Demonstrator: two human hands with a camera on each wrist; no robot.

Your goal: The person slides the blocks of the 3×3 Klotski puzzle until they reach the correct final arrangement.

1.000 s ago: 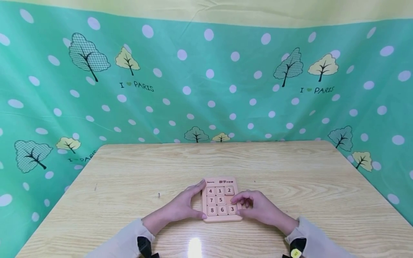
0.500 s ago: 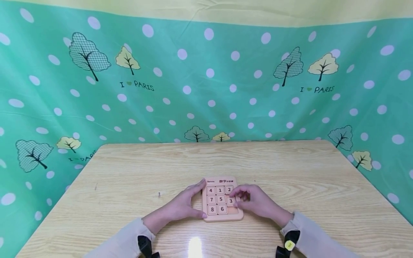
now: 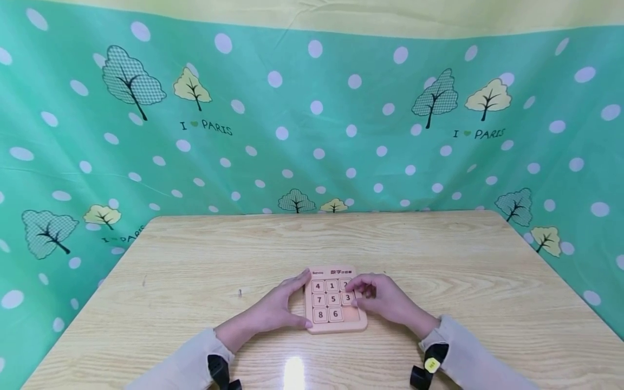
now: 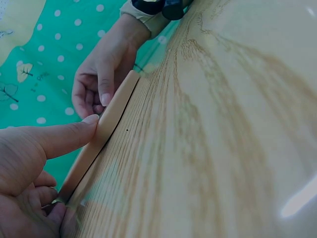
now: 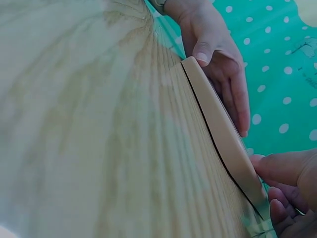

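A pale pink sliding number puzzle (image 3: 336, 327) lies flat on the table. Its rows read 4, 1, 2, then 7, 5, 3, then 8, 6 and a vacant slot at the lower right. My left hand (image 3: 275, 309) holds the puzzle's left side, index finger at the upper corner and thumb at the lower. With thumb and index finger, my right hand (image 3: 387, 299) pinches at the 3 tile (image 3: 348, 297), and the index fingertip partly covers the 2 tile (image 3: 345, 282). From the left wrist, the puzzle's edge (image 4: 101, 134) shows with the thumb against it; the number face is hidden there.
The wood-grain table (image 3: 219, 244) extends around the puzzle. Behind and at both sides hangs a green dotted cloth (image 3: 273, 135) printed with trees. Black camera straps (image 3: 218, 371) sit on both wrists, and a bright reflection lies near the front.
The 3 tile has slid up from the bottom right slot into the middle row, leaving the corner slot vacant. My right hand has moved upward with it; the left hand keeps its place.
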